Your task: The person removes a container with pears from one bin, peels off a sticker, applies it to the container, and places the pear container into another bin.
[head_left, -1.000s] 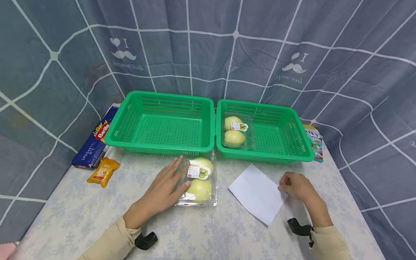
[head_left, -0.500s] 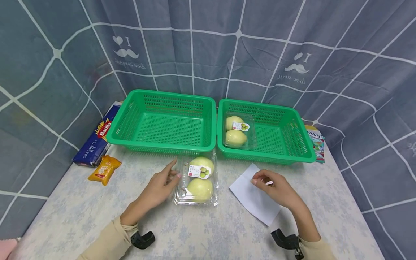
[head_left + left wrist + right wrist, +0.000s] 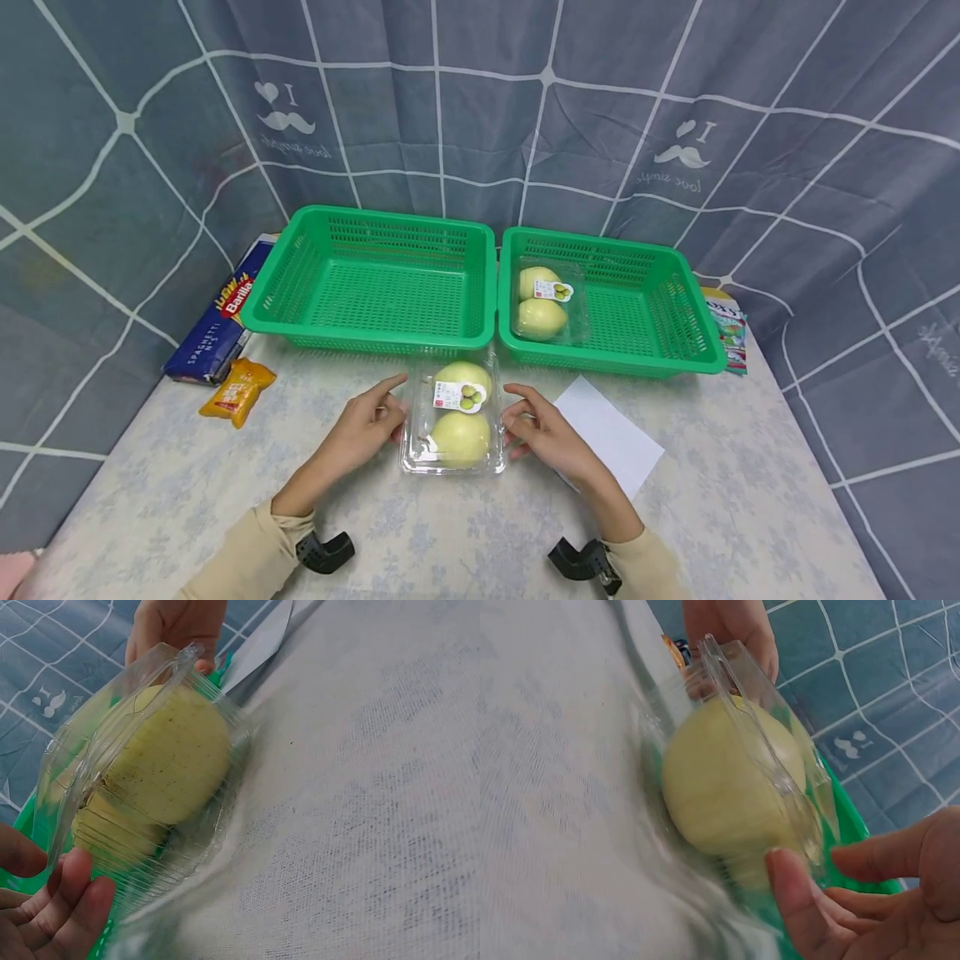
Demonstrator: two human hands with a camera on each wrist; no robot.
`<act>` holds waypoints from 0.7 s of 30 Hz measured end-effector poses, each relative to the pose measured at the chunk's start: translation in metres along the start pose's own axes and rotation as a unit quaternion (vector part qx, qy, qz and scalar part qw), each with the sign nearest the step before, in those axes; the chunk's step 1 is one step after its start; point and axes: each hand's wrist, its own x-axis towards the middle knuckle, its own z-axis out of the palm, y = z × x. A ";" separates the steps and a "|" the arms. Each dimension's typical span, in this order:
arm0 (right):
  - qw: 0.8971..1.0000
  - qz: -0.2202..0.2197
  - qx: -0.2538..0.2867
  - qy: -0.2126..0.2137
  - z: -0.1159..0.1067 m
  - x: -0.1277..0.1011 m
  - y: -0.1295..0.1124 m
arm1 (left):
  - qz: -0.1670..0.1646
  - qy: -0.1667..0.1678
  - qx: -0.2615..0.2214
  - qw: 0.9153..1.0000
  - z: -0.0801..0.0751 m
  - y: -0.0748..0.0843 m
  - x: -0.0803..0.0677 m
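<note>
A clear clamshell pack of two pears lies on the worktop before two green baskets, with the left hand and right hand relaxed and unclenched at its sides, gripping nothing. The thin plastic looks slippery and crushable and the fruit fairly heavy, so holding both long sides low seems safest.

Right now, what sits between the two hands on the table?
In the head view, a clear clamshell pack holding two pale green fruits lies between the left hand and the right hand, whose fingers flank its sides.
</note>
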 end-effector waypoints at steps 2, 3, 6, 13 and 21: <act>1.000 0.003 0.004 0.009 0.004 0.003 0.001 | -0.003 -0.006 -0.008 1.000 0.000 0.000 0.000; 1.000 0.002 0.005 0.013 0.005 0.004 0.001 | -0.003 -0.009 -0.011 1.000 0.000 -0.001 0.001; 1.000 0.001 0.014 0.013 0.006 0.005 0.002 | -0.004 -0.016 -0.027 1.000 0.000 -0.001 0.001; 0.999 -0.002 0.045 -0.007 0.002 0.003 0.004 | -0.009 -0.037 -0.063 0.997 -0.003 0.003 0.001; 0.996 -0.001 0.085 0.002 0.004 0.002 0.009 | -0.010 -0.060 -0.081 0.995 -0.004 0.001 0.001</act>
